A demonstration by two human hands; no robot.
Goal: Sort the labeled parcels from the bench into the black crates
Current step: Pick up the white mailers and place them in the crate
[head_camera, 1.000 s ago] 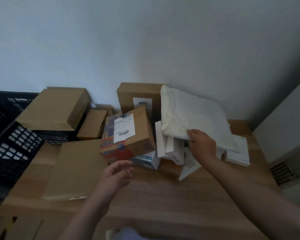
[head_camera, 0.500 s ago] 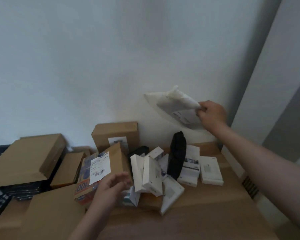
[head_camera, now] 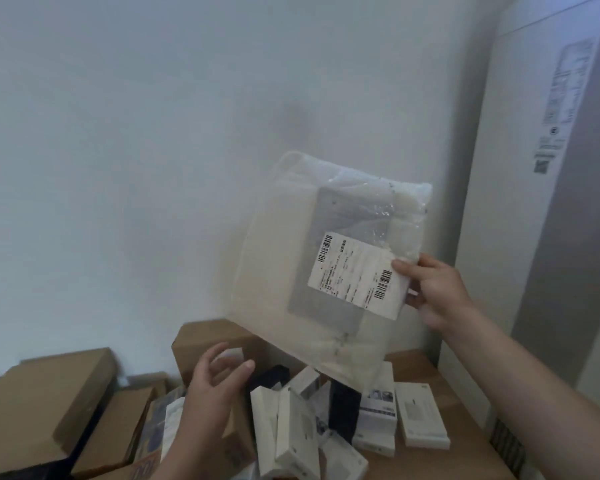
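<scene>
Compared with half a second ago, the white poly mailer (head_camera: 326,268) has turned to face the camera, and its shipping label (head_camera: 355,277) is now readable side out; the parcel also sits lower and closer in view. The right hand (head_camera: 430,292) pinches the mailer at its right edge, thumb on the label's corner, holding it in the air in front of the wall and above the worktop (head_camera: 465,445). The left hand (head_camera: 219,379) has risen from the brown labeled box (head_camera: 194,441) and now hovers below the mailer's lower left, fingers spread and loosely curved, holding nothing. Small white boxes (head_camera: 293,431) lie heaped on the worktop beneath.
</scene>
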